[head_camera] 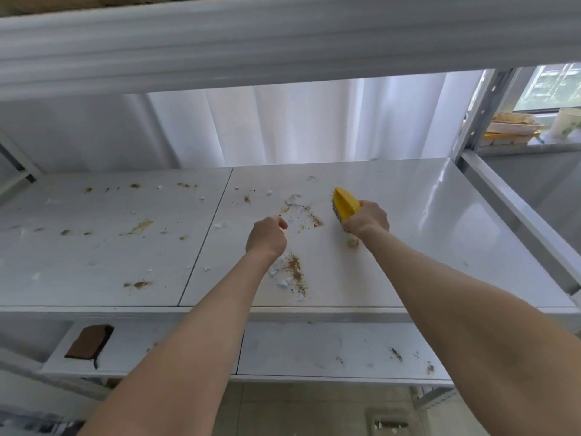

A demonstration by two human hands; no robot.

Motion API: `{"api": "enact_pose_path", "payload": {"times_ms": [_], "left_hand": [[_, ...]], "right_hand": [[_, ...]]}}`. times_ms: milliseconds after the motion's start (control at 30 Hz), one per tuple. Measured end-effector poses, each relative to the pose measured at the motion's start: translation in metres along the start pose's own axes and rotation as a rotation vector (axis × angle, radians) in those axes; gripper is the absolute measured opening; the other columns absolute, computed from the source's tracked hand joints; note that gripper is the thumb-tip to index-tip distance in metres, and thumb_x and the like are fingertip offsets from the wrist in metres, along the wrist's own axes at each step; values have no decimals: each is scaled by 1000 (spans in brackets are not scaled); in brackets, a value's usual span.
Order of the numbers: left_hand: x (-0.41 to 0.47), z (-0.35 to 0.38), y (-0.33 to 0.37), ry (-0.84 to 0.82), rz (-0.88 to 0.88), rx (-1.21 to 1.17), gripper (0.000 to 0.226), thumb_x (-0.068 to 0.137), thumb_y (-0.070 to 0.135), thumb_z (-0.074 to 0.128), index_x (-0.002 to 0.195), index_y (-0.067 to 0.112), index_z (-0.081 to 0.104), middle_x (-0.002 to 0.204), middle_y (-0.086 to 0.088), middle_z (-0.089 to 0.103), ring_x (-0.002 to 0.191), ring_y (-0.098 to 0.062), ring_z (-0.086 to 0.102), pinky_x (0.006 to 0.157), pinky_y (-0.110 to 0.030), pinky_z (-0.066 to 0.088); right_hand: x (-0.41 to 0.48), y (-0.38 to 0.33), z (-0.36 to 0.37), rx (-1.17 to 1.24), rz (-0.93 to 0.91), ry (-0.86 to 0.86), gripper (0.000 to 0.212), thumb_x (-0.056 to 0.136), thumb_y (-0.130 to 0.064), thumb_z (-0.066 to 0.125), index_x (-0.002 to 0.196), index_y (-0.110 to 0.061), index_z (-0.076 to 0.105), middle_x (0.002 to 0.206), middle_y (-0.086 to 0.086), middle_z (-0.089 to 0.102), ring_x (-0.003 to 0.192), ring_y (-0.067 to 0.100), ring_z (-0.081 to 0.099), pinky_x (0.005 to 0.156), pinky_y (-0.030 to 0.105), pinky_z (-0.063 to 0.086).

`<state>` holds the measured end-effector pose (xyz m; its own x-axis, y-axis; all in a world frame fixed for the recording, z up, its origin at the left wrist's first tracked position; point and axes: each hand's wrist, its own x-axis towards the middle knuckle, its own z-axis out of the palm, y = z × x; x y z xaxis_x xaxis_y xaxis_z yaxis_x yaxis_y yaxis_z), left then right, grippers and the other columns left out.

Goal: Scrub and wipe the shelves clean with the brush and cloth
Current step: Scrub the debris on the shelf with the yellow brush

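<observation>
Brush [345, 204]: bright yellow back, bristles speckled dark and pale. Shelf [408, 247]: glossy white, thin dark seam between panels. Crumbs [295, 272]: tan-brown, scattered mid-shelf and toward the left edge. Paper scraps [292, 199]: white. Lower shelf [314, 347]: white, dark flecks near right edge; pad [89, 341] near its left edge, reddish brown.

White middle shelf [408, 247], two panels, seam left of centre. Brown crumbs [295, 269] and white paper scraps [292, 198] scattered centre, left. Yellowish smear [140, 227] on left panel. Lower shelf [314, 350]: few crumbs at right.
</observation>
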<state>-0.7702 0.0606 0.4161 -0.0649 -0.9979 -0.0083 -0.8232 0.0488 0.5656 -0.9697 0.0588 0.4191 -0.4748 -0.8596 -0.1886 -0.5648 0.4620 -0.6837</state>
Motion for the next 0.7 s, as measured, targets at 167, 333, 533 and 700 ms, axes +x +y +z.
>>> {"api": "enact_pose_path", "payload": {"times_ms": [167, 333, 533, 700], "left_hand": [[8, 3, -5, 10, 37, -28, 18, 88, 1, 57, 100, 9, 68, 99, -7, 69, 92, -20, 65, 88, -30, 52], [11, -1, -12, 21, -26, -38, 6, 87, 12, 62, 86, 13, 68, 84, -5, 71, 73, -17, 67, 79, -32, 56], [13, -8, -16, 19, -50, 22, 12, 87, 6, 59, 90, 13, 68, 92, -5, 70, 84, -18, 67, 81, -31, 54], [10, -14, -19, 64, -74, 10, 17, 95, 18, 51, 95, 12, 67, 72, 1, 67, 73, -15, 65, 70, -29, 51]], "right_hand": [[17, -8, 18, -186, 20, 10, 34, 96, -24, 45, 126, -11, 52, 128, 16, 42, 104, 37, 57, 79, 35, 46], [3, -30, 49, -265, -38, -86, 32, 94, -21, 49, 124, -10, 53, 125, 15, 51, 107, 35, 57, 79, 38, 45], [-12, -39, 63, -163, -111, -175, 23, 88, -19, 58, 111, -14, 58, 113, 11, 60, 96, 30, 59, 75, 34, 47], [9, -11, 23, -124, 19, -6, 36, 96, -36, 45, 123, -14, 54, 123, 16, 51, 106, 37, 57, 89, 42, 50]]}}
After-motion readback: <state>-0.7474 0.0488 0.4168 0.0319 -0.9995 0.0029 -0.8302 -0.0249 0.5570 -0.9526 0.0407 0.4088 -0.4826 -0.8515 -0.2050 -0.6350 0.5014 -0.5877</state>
